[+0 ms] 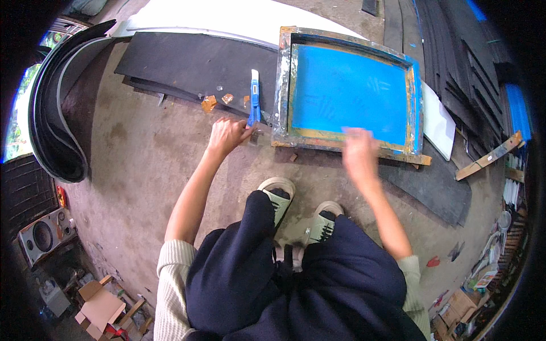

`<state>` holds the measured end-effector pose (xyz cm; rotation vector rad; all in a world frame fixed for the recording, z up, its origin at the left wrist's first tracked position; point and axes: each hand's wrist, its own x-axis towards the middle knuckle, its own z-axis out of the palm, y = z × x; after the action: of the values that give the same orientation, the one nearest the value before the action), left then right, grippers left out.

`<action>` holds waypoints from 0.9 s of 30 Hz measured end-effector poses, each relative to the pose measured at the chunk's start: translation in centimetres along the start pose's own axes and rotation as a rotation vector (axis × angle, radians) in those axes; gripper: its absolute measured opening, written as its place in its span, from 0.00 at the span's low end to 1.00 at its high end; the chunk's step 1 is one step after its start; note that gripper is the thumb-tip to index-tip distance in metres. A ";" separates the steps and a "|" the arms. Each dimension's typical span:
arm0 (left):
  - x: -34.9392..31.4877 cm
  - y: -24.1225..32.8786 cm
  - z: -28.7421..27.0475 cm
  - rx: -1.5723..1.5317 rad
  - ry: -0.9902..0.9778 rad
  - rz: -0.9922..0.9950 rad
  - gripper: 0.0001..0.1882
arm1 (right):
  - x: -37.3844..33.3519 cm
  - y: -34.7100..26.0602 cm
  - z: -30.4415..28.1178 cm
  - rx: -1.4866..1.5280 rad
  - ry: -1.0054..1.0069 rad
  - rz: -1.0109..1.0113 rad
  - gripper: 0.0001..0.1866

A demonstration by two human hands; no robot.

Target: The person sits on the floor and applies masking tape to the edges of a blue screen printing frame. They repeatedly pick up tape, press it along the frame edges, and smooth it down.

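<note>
A paint-stained wooden frame (pixel 282 91) with blue mesh (pixel 352 91) stretched inside lies ahead of me, slightly to the right. My right hand (pixel 362 152) is over its near edge, smeared by motion, so its fingers cannot be read. To the left of the frame, my left hand (pixel 228 136) is curled closed, its fingertips at the lower end of a blue utility knife (pixel 255 98). Whether the fingertips grip the knife or some small scrap is not clear. The knife lies on a stack of black sheets (pixel 187 62), near crumpled amber-brown scraps (pixel 209 103).
A long white sheet (pixel 227 20) lies beyond the black ones. On the left stands a rolled black sheet (pixel 54 113), with a speaker (pixel 46 236) and cardboard box (pixel 101 307) nearer. Dark strips (pixel 455 74) and a wooden bar (pixel 489 155) are at the right.
</note>
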<state>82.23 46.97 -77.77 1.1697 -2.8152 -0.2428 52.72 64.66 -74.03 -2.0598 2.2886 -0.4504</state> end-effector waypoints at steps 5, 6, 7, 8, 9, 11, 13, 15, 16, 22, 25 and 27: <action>0.0 0.2 0.0 -0.040 0.034 0.024 0.21 | 1.5 -6.9 4.6 -0.006 -0.115 -0.360 0.29; 0.0 0.2 0.0 -0.053 0.028 0.020 0.21 | 1.5 -7.3 4.8 -0.032 -0.142 -0.372 0.31; 0.1 0.1 0.0 -0.065 0.024 0.017 0.21 | 1.3 -7.4 5.2 -0.037 -0.136 -0.382 0.31; 0.1 0.0 -0.1 -0.078 0.020 0.016 0.20 | 0.8 -7.4 5.4 -0.043 -0.130 -0.392 0.31; 0.1 0.0 -0.2 -0.086 0.003 0.008 0.20 | 0.4 -7.4 5.6 -0.049 -0.124 -0.400 0.31; 0.1 -0.2 -0.3 -0.104 -0.026 -0.007 0.20 | -0.4 -7.3 5.2 0.008 -0.091 -0.456 0.28; -0.1 -0.5 -0.3 -0.177 -0.029 -0.049 0.20 | 0.2 -7.1 4.9 0.087 -0.059 -0.516 0.23; -0.3 -0.9 0.0 -0.244 -0.023 -0.081 0.22 | 3.0 -6.8 4.0 0.187 -0.034 -0.579 0.17; -0.6 -1.4 0.2 -0.267 -0.019 -0.097 0.23 | 5.4 -7.3 3.6 0.286 -0.060 -0.588 0.09; -0.9 -2.9 1.6 -0.525 -0.008 -0.148 0.25 | 15.2 -11.4 10.0 0.544 -0.195 -0.037 0.12; -1.5 -4.1 2.2 -0.535 -0.019 -0.133 0.23 | 16.6 -14.4 12.6 0.434 -0.150 0.155 0.19; -1.6 -4.3 2.4 -0.527 0.000 -0.096 0.23 | 16.8 -15.1 13.5 0.512 -0.146 0.220 0.27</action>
<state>86.05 45.35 -80.90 1.1617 -2.4563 -0.9203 68.17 44.34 -80.61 -1.5288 2.0131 -0.7488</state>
